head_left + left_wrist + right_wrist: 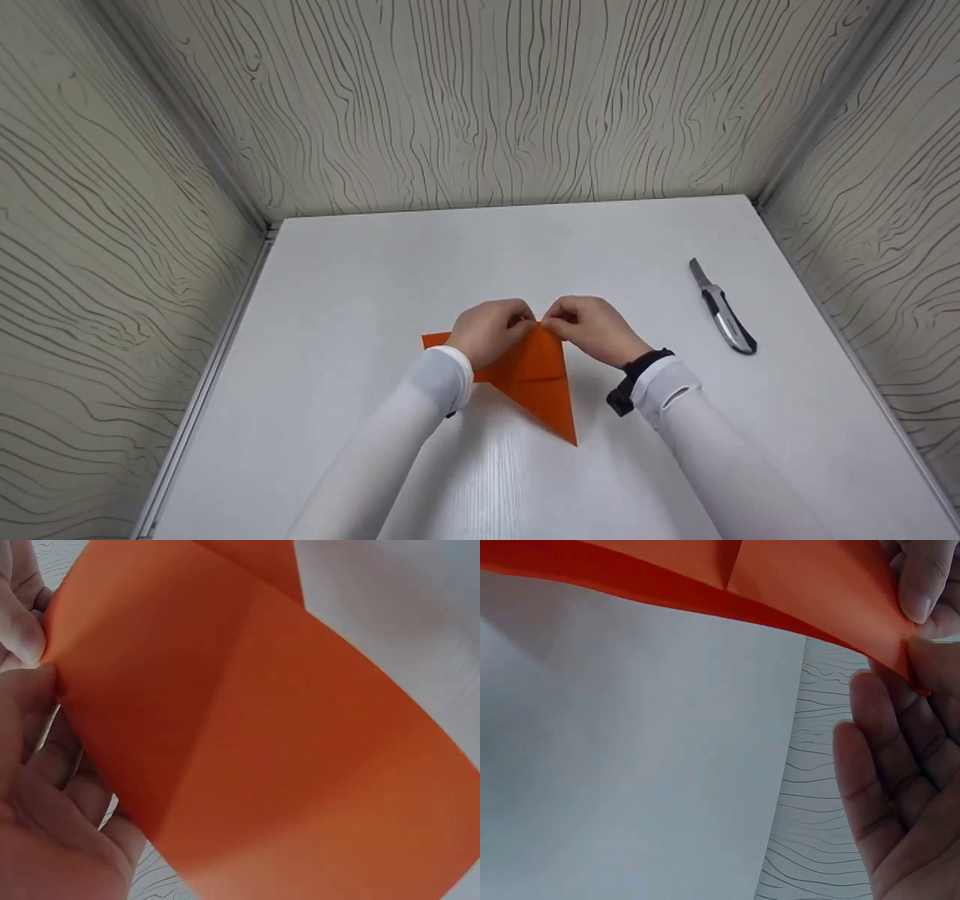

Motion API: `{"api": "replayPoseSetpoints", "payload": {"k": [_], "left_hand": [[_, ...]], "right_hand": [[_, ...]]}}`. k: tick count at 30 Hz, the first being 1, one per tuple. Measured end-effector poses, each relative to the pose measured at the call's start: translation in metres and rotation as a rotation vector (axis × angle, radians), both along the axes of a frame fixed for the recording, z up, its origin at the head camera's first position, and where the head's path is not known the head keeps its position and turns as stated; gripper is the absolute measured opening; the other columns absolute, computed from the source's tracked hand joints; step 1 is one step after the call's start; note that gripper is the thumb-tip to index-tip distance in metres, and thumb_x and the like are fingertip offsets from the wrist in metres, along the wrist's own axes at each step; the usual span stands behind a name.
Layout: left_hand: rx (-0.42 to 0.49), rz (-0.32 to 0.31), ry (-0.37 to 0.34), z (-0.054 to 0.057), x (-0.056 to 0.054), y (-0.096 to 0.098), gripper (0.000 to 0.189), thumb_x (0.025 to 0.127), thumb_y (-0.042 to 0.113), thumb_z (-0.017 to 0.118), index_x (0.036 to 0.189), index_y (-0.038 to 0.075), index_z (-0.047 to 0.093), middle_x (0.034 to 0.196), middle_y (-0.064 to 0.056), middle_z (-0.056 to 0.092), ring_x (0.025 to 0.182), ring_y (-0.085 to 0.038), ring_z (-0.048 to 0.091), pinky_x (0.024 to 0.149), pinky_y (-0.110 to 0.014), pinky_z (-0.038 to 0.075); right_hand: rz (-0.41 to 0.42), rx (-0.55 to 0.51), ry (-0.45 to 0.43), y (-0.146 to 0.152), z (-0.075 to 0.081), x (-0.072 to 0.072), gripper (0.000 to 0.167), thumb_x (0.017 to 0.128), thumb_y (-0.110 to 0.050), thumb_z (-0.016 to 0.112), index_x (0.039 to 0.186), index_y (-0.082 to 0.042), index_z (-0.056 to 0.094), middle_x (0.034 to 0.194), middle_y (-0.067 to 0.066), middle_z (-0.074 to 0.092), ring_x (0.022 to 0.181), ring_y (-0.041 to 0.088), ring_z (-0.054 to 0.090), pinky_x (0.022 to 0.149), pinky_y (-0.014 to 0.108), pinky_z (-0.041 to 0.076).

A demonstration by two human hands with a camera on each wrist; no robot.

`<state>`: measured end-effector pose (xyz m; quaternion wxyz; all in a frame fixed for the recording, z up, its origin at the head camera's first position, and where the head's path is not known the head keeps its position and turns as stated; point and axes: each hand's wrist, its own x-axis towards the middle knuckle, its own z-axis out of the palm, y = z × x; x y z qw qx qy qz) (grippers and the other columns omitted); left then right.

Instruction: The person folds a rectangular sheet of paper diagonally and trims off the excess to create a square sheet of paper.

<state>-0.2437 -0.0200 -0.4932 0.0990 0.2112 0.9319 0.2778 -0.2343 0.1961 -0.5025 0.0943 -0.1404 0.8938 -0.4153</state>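
A sheet of orange paper (536,367), partly folded, is held at its far edge by both hands near the middle of the white table. My left hand (491,330) pinches that edge between thumb and fingers and covers part of the sheet. Close beside it, my right hand (596,326) pinches the same edge at the right. In the left wrist view the orange paper (247,727) bows broadly, with a crease across it. The right wrist view shows two layers of the paper (810,592) standing slightly apart, one pointed corner at the right thumb.
A utility knife (724,311) with its blade out lies on the white table (360,285), right of the hands. Wood-grain patterned panels (480,105) stand behind the table and along both sides.
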Motion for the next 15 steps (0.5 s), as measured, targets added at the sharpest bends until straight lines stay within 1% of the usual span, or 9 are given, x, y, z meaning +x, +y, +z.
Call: {"api": "replayPoseSetpoints", "payload": {"k": [4,7,11,15], "left_hand": [[-0.009,-0.027,0.041,0.000,0.001,-0.001,0.014,0.104,0.031,0.061,0.112,0.025,0.072,0.094,0.013,0.068,0.084,-0.010,0.061,0.088,-0.028,0.054],[-0.017,-0.035,0.047,0.000,0.001,-0.002,0.016,0.105,0.031,0.060,0.113,0.024,0.072,0.095,0.013,0.068,0.083,-0.010,0.061,0.088,-0.028,0.055],[-0.006,-0.012,0.014,0.000,0.001,-0.005,0.016,0.104,0.033,0.062,0.113,0.024,0.071,0.094,0.013,0.067,0.083,-0.011,0.061,0.088,-0.028,0.055],[0.015,0.010,-0.015,-0.001,-0.001,-0.011,0.015,0.103,0.035,0.063,0.111,0.024,0.071,0.094,0.013,0.066,0.083,-0.012,0.061,0.087,-0.029,0.055]], "right_hand": [[0.008,-0.015,0.026,-0.004,0.000,0.001,0.010,0.099,-0.032,0.070,0.099,-0.022,0.074,0.091,-0.005,0.070,0.084,0.021,0.064,0.079,0.037,0.056],[0.006,-0.015,0.032,-0.005,0.000,0.001,0.010,0.099,-0.032,0.071,0.098,-0.023,0.075,0.089,-0.006,0.070,0.084,0.021,0.064,0.078,0.037,0.056],[-0.010,-0.007,0.020,-0.006,0.001,0.002,0.012,0.099,-0.034,0.070,0.098,-0.023,0.075,0.090,-0.005,0.070,0.084,0.022,0.063,0.079,0.037,0.056],[-0.030,-0.023,-0.004,-0.004,0.001,0.001,0.014,0.099,-0.035,0.070,0.098,-0.022,0.074,0.092,-0.003,0.070,0.085,0.023,0.064,0.080,0.037,0.056]]}}
